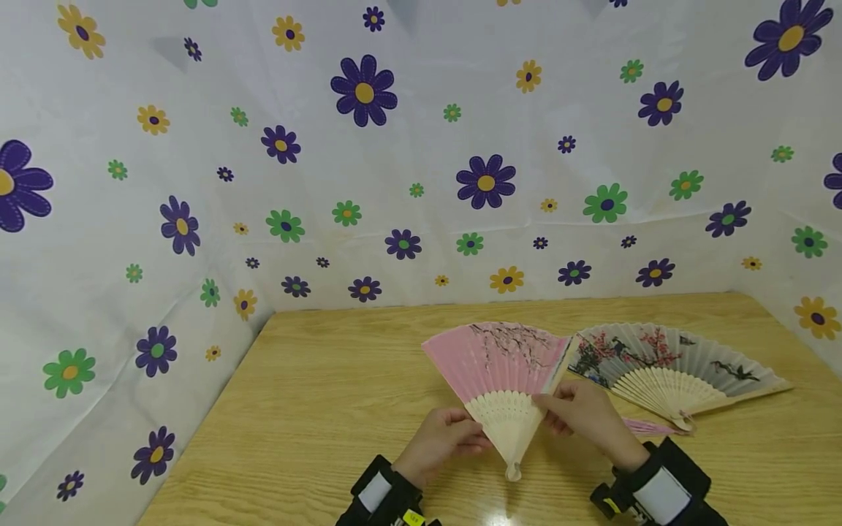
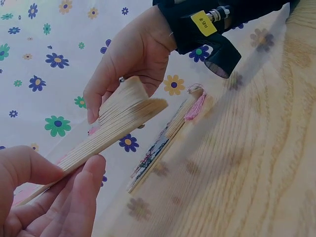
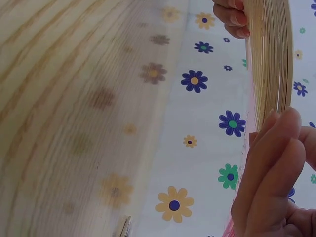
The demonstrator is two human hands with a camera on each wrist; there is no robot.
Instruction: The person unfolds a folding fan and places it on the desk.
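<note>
A pink folding fan (image 1: 503,361) with dark blossom branches is partly spread and held up over the table, its pivot end pointing down. My left hand (image 1: 442,442) pinches its left edge stick between thumb and fingers. At the right edge, my right hand (image 1: 585,415) grips the other outer stick, thumb in front. In the left wrist view the pale bamboo ribs (image 2: 111,121) appear edge-on, stacked close together near the pivot. The right wrist view shows the ribs (image 3: 270,54) running between both hands.
Spread on the wooden table (image 1: 316,409), right of the pink fan, lies a white folding fan (image 1: 658,365) with red blossoms and birds. Its pink tassel (image 1: 647,427) trails near the right wrist. A flower-printed white cloth (image 1: 421,131) stands behind and at both sides.
</note>
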